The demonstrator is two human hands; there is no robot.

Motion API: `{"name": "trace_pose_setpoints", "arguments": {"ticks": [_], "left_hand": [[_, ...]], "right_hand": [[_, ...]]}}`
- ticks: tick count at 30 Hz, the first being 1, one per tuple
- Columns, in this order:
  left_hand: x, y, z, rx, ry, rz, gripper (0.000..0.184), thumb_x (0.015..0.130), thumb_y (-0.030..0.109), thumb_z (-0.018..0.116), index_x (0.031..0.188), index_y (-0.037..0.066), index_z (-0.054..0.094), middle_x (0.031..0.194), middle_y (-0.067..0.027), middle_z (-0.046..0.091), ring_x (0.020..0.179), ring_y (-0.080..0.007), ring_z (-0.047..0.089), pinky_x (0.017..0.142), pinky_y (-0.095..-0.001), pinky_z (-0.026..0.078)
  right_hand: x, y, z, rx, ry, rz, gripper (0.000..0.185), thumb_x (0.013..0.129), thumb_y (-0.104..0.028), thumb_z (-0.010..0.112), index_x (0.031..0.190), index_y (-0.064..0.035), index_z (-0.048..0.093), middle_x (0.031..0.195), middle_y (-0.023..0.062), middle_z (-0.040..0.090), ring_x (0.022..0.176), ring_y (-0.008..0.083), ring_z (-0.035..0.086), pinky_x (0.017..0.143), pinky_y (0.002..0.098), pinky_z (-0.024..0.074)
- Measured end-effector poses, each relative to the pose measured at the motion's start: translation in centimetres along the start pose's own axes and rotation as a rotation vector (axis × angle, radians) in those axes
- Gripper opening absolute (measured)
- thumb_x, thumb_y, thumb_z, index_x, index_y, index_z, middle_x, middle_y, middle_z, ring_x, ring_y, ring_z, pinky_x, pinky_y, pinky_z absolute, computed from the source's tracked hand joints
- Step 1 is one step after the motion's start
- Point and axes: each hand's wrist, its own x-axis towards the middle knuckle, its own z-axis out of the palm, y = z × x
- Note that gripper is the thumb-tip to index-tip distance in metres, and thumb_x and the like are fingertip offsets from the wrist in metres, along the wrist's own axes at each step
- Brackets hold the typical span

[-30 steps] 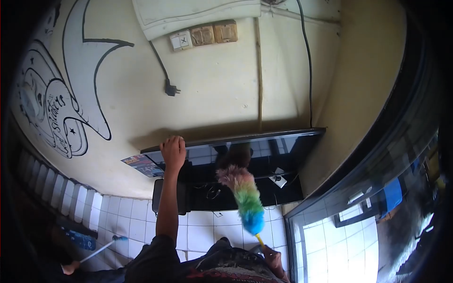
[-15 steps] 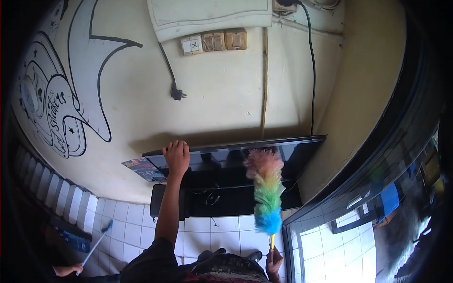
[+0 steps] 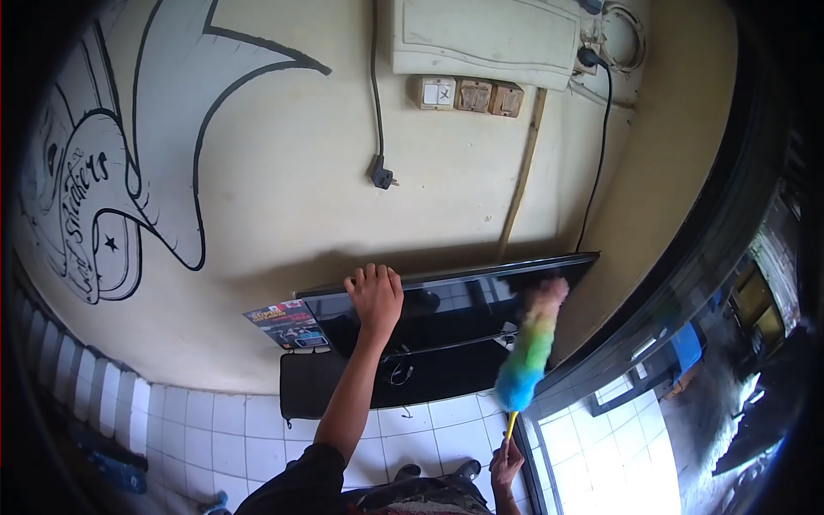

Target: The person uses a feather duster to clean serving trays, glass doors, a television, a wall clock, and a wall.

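Observation:
My left hand [image 3: 375, 300] has its fingers curled over the top edge of a black flat-screen television [image 3: 455, 316], towards its left end. The television leans near the wall above a black surface. Down at the lower right, my right hand [image 3: 506, 463] grips the yellow handle of a rainbow-coloured duster [image 3: 534, 348]. Its pink tip is blurred and lies in front of the screen's right part. The blue end is closest to my hand. Whether the duster touches the screen, I cannot tell.
A black unit [image 3: 305, 386] with loose cables sits below the television. A colourful poster [image 3: 287, 324] is at its left. On the wall are a hanging plug [image 3: 382, 173], switches [image 3: 472, 94] and a white box [image 3: 485, 39]. A glass door [image 3: 584, 386] stands right.
The duster has moved right across the screen and tilted further right. My left hand stays on the television's top edge. The view has shifted, and another person's hand at lower left has left it.

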Motion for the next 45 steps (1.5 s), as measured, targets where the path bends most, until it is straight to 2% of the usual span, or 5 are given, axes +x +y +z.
{"name": "trace_pose_setpoints", "arguments": {"ticks": [13, 18, 28, 37, 45], "left_hand": [[-0.1, -0.6, -1.7, -0.329, 0.206, 0.072, 0.014, 0.085, 0.016, 0.052, 0.085, 0.002, 0.052, 0.088, -0.0139, 0.050, 0.094, -0.0315, 0.046, 0.089, -0.0509, 0.031], [-5.0, 1.9, -5.3, -0.531, 0.186, -0.019, 0.006, 0.082, 0.007, 0.055, 0.081, 0.003, 0.050, 0.079, -0.0116, 0.049, 0.078, -0.0298, 0.048, 0.074, -0.0405, 0.037], [-25.6, 4.3, -7.5, -0.825, -1.296, -0.176, 0.019, 0.087, 0.021, 0.057, 0.094, 0.004, 0.061, 0.090, -0.0081, 0.063, 0.085, -0.0162, 0.060, 0.073, -0.0287, 0.047], [-25.9, 0.9, -16.4, -0.594, -0.710, -0.651, 0.031, 0.086, 0.026, 0.059, 0.066, 0.002, 0.054, 0.060, -0.0050, 0.055, 0.059, -0.0120, 0.053, 0.057, -0.0267, 0.042], [-26.3, -0.1, -24.0, -0.603, -0.471, -0.763, 0.032, 0.087, 0.027, 0.058, 0.067, 0.002, 0.053, 0.062, -0.0043, 0.057, 0.060, -0.0115, 0.054, 0.057, -0.0269, 0.043]], "right_hand": [[-2.7, -0.9, -2.7, 0.085, -0.097, 0.236, 0.031, 0.092, -0.026, 0.048, 0.096, 0.0023, 0.059, 0.049, -0.0027, 0.039, 0.035, 0.0031, 0.032, 0.031, 0.0211, 0.0234], [0.1, -1.3, -4.2, 0.183, -0.031, 0.092, 0.034, 0.092, -0.030, 0.047, 0.092, 0.0025, 0.056, 0.048, -0.0023, 0.039, 0.033, 0.0035, 0.033, 0.030, 0.0211, 0.0240], [7.2, -0.7, -6.7, 0.386, -0.320, 0.156, 0.027, 0.094, -0.030, 0.041, 0.082, -0.0056, 0.043, 0.045, -0.0025, 0.035, 0.030, 0.0051, 0.033, 0.026, 0.0222, 0.0258], [1.8, 6.2, -4.6, 0.240, -0.912, 0.468, 0.025, 0.086, -0.013, 0.058, 0.086, -0.0094, 0.033, 0.055, 0.0056, 0.044, 0.038, 0.0174, 0.046, 0.034, 0.0321, 0.0415], [-4.4, 3.3, -2.2, -0.004, -1.104, 0.670, 0.019, 0.084, -0.018, 0.059, 0.079, -0.0088, 0.044, 0.046, -0.0016, 0.037, 0.030, 0.0090, 0.033, 0.028, 0.0241, 0.0258]]}}
